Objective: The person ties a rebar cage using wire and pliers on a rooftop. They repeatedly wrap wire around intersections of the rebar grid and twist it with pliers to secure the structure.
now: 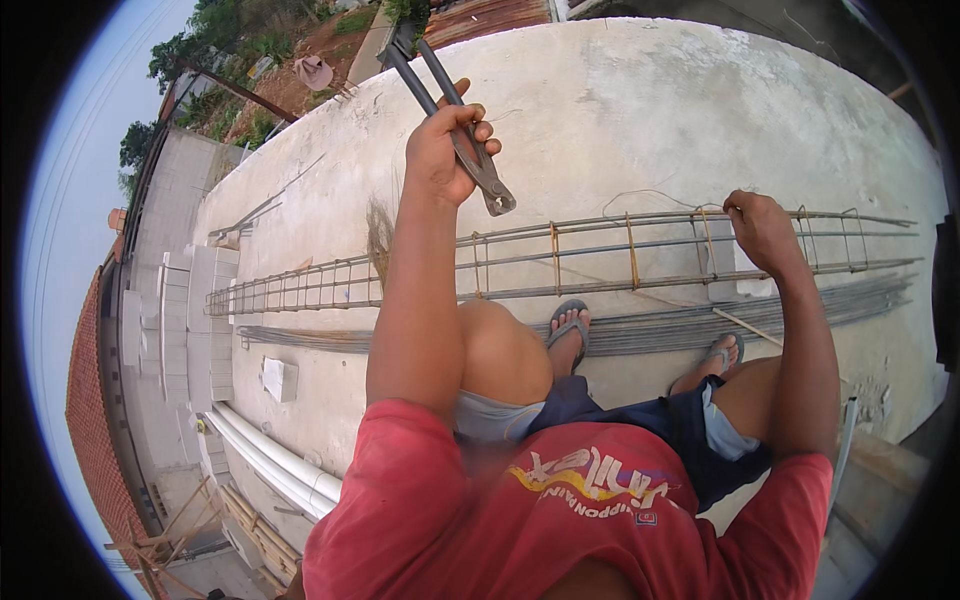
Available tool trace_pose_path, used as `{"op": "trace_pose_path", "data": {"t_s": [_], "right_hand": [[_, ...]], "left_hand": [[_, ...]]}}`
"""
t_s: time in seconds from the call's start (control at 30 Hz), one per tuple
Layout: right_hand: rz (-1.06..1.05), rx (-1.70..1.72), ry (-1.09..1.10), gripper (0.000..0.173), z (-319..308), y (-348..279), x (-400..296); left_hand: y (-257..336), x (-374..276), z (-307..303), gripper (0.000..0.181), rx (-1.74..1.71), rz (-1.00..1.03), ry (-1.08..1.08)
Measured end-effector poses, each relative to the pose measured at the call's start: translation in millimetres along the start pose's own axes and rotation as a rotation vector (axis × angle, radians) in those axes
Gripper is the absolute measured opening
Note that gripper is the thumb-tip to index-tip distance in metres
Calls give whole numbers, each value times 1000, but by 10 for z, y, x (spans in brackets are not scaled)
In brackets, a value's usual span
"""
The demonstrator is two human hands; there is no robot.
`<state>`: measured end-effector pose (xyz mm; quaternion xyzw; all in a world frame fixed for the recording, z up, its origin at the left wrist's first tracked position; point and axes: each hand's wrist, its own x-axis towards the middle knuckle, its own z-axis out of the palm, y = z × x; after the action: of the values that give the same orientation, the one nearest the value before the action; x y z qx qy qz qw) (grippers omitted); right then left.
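Observation:
My left hand (450, 154) grips a pair of end-cutting nippers (484, 176). Their dark handles point up and away, and the jaws hang over the far side of a long rebar cage (555, 259). At the cage's far bar, towards its right end, my right hand (761, 229) has its fingers closed at a stirrup. A thin tie wire (652, 192) curves over the slab to these fingers; the exact pinch is hidden. A bundle of loose binding wire (380, 232) lies across the cage, left of centre, partly behind my left forearm.
Loose steel bars (637, 334) lie under and beside my sandalled feet. A white block (750, 270) is under the cage's right part. Left are another block (280, 379), stacked blocks (199, 322) and white pipes (277, 461). The concrete slab's edge (637, 21) curves along the top.

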<state>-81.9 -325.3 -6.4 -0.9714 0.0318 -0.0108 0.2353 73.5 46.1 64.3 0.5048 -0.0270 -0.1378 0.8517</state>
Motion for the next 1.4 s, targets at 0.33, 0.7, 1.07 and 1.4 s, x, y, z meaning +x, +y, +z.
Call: {"op": "trace_pose_path", "data": {"t_s": [0.33,0.7,1.07,1.4], "right_hand": [[39,137,-141,22,-145,165,-128],[34,618,-159,26,-393,8,-234],[50,593,111,34,-528,243,-478],[85,506,183,30,-707,415,-740]], "left_hand": [[-1429,-258,-1811,64,1397,-476,198],[-671,-200,22,53,1006,-38,-622],[-378,-519,567,32,113,-164,-862],[-312,-599,875,21,256,-253,-649]]}}
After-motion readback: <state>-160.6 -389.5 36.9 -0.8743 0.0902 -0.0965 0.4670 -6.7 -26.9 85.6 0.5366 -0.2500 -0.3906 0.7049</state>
